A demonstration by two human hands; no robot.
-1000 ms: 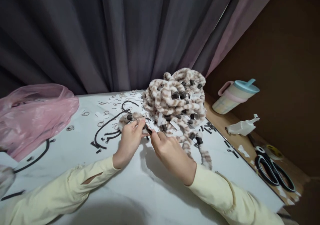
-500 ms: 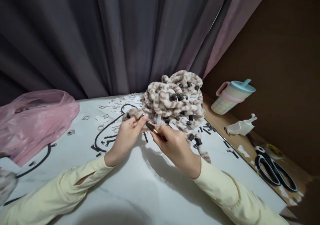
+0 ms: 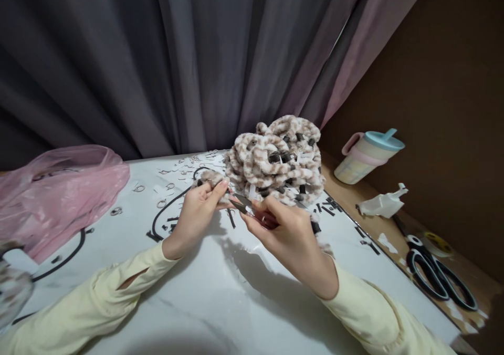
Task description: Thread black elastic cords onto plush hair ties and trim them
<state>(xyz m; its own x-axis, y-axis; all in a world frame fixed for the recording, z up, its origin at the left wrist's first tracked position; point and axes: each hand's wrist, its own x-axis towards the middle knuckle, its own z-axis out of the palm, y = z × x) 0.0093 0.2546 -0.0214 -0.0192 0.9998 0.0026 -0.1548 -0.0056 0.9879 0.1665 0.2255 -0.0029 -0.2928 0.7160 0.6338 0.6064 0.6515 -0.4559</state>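
Thumb and fingers of my left hand (image 3: 199, 208) pinch a fuzzy white-and-brown plush band (image 3: 210, 178); part of it is hidden behind the fingers. In my right hand (image 3: 281, 226) is a small pair of scissors (image 3: 241, 204), its dark blades spread and pointing left, close to my left fingertips. The scissors' handles are mostly covered by my fingers. Just behind both hands rises a heap of similar plush bands (image 3: 260, 158) with black coiled parts and white tags.
Metal rings (image 3: 161, 204), black cord (image 3: 154, 218) and short black cut pieces (image 3: 368, 242) are scattered on the white table (image 3: 189, 302). A pink plastic bag (image 3: 79, 187) lies left. At right are a lidded cup (image 3: 360, 158), a white crumpled item (image 3: 381, 202) and large scissors (image 3: 429, 273).
My right hand has drawn slightly to the right, away from the left. The small scissors' blades, close together before, are now apart. My left hand keeps its pinch on the band.
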